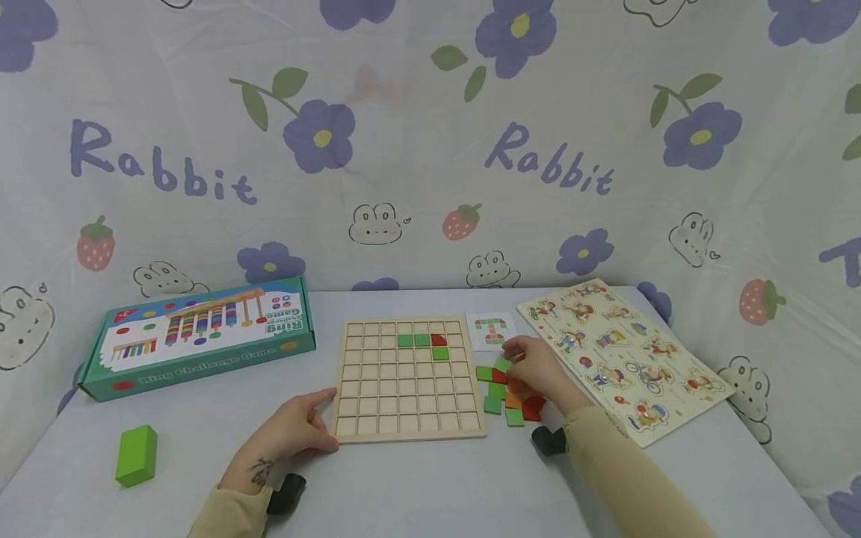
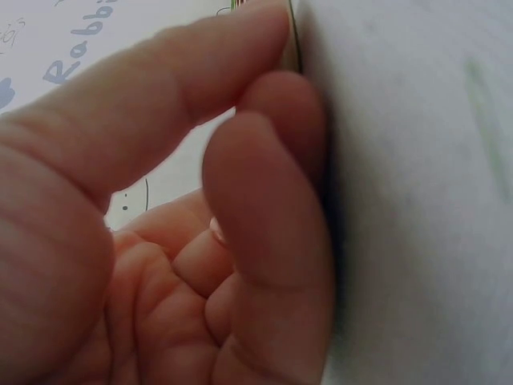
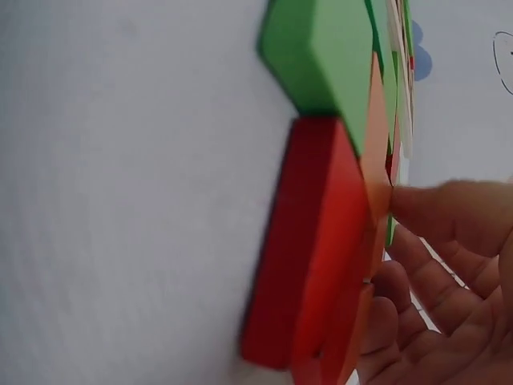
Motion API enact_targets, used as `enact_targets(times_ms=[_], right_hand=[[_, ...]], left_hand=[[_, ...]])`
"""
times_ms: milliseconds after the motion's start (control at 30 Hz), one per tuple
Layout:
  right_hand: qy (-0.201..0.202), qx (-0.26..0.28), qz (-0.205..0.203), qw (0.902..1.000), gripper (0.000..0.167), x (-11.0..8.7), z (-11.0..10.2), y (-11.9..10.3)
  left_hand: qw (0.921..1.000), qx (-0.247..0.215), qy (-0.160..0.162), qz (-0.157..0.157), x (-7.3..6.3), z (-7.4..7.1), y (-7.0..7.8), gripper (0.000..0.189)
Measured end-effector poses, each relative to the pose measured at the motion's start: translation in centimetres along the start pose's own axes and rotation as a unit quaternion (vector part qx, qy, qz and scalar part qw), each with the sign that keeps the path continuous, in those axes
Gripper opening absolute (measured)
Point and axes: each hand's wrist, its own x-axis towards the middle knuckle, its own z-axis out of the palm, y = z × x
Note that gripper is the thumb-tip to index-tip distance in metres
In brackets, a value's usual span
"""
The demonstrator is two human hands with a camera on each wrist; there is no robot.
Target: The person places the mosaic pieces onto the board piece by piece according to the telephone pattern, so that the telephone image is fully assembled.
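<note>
Against a pale gridded board (image 1: 410, 382) the left hand (image 1: 293, 430) rests relaxed, the right hand's (image 1: 540, 371) hold unclear.

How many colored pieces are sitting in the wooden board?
4: a green tile, a second green tile to its right, then a red piece, and a third green tile below that.

Toward the table's (image 1: 417, 493) right edge, the right hand (image 1: 541, 371) hides part of the tile pile (image 1: 494, 405) from me.
</note>
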Motion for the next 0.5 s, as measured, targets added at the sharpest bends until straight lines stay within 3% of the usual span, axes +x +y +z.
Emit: enact_targets(times_ms=[267,500], right_hand=[[-0.022,-0.008,0.025,0.9994,0.046,0.0,0.05,-0.6],[-0.009,-0.062,0.008,0.998,0.043,0.38,0.27,-0.89]], left_hand=[[1.0,0.0,0.001,0.004,-0.02,0.03,0.01,0.085],[1.0,-0.004,0.0,0.007,-0.14,-0.13,-0.06,0.084]])
